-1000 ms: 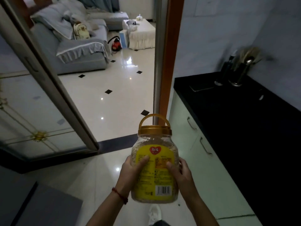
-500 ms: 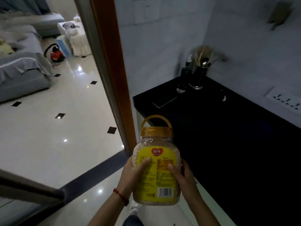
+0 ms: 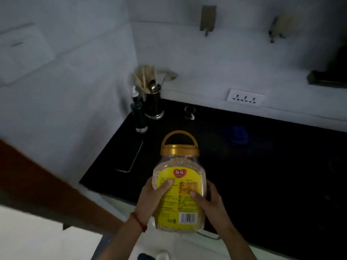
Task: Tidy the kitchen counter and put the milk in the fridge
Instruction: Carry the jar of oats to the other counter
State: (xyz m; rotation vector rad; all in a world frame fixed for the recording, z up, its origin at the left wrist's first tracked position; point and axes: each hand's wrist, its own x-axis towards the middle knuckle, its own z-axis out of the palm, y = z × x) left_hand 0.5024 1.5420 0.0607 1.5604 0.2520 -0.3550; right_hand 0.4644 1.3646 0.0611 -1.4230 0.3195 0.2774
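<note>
Holding a clear plastic jar [image 3: 179,186] upright in both hands, above the front edge of the black counter [image 3: 262,175]. Left to right: phone [image 3: 129,156] lies flat near the counter's left end; dark bottle [image 3: 139,117] stands behind it, just beside a metal utensil holder [image 3: 154,106] with chopsticks and spoons in the corner. My left hand [image 3: 152,199], red string at the wrist, wraps the jar's left side, thumb on the yellow label. Jar has a gold lid with its loop handle raised and pale grains inside. My right hand [image 3: 210,201] grips the jar's right side, thumb on the label. A small glass [image 3: 189,111] stands by the back wall. A blue object [image 3: 239,135], too blurred to identify, sits farther right. Wall socket [image 3: 245,97] above the counter.
</note>
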